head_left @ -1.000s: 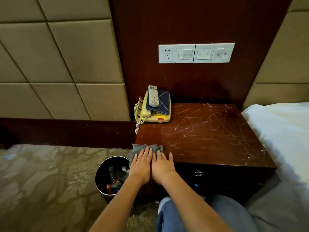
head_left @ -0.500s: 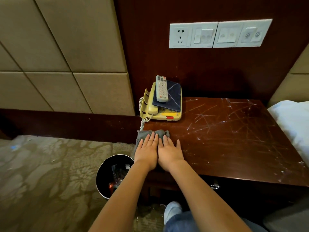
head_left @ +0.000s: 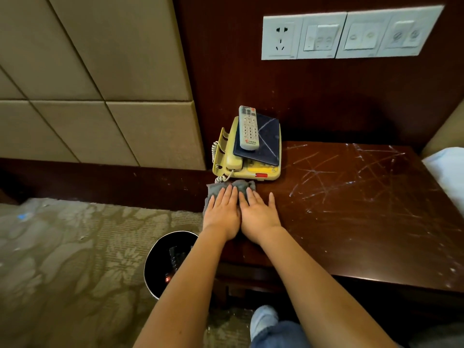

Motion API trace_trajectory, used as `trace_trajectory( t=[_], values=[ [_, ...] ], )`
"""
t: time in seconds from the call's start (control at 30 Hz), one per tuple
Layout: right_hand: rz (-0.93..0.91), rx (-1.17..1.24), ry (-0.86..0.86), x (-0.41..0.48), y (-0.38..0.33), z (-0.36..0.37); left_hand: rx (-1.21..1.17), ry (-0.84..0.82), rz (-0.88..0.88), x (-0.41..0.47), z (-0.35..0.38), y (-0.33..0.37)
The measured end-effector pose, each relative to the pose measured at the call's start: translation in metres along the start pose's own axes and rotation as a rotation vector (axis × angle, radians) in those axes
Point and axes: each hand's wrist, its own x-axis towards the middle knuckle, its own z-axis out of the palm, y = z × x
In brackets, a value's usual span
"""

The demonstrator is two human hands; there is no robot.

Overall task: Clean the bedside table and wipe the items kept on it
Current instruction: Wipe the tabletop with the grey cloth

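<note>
The remote (head_left: 248, 128) on a folder (head_left: 266, 146), perhaps, atop the phone (head_left: 251, 172), back-left on the table (head_left: 351, 222); cloth (head_left: 241, 185) just before it.

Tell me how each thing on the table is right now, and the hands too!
Table: scratched, streaked white.
Cloth: bunched at the table's left edge.
Left hand: flat, pressing the cloth.
Right hand: flat, fingers on the cloth.
Phone: handset resting on it.
Folder: closed, lying on the phone.
Remote: face up on the folder.
Bin: open, rubbish inside.

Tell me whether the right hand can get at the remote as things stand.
Probably yes: the right hand presses flat on the cloth just in front of the phone, and the remote sits uncovered on top.
</note>
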Motion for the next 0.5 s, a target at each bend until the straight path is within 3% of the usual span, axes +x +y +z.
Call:
trace_trajectory(
  t=[0.5],
  values=[
    [-0.046, -0.111, -0.056, -0.123, -0.035, 0.014, 0.003, -0.034, 0.096, -0.136, 0.016, -0.001]
  ],
)
